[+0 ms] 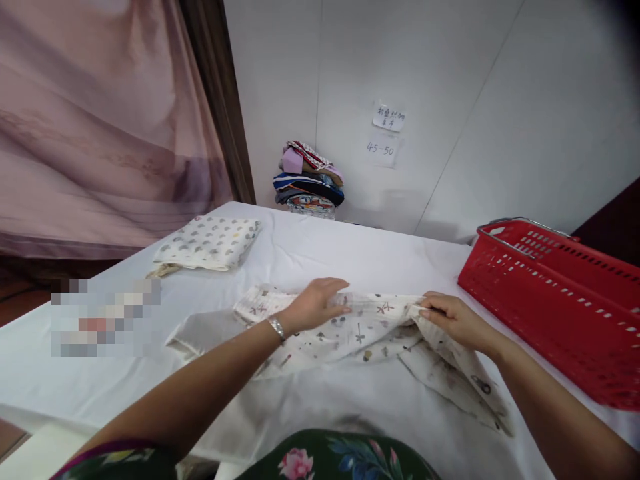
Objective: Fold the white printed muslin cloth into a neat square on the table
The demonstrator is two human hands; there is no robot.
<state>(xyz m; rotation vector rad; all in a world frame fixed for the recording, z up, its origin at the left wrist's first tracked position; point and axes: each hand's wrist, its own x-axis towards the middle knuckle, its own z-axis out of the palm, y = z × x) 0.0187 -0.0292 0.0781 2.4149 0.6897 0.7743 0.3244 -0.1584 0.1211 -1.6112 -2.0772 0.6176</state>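
Observation:
A white cloth (360, 333) printed with small dragonflies and mushrooms lies bunched lengthwise across the table in front of me. My left hand (320, 307), a silver bracelet at its wrist, rests over the cloth's upper edge with thumb and fingers apart. At the cloth's right part, my right hand (447, 317) pinches the upper edge between thumb and fingers. From there a loose section hangs down to the right and lies rumpled on the table. Under its left end shows a plain whitish piece of fabric (205, 333).
A folded cloth with grey prints (210, 243) lies at the table's back left, near a pixelated patch. On the right stands a red plastic basket (540, 300) with metal handles. Behind the white table (300, 247) is a stack of folded textiles (310, 180) against the wall; a pink curtain (100, 133) hangs left.

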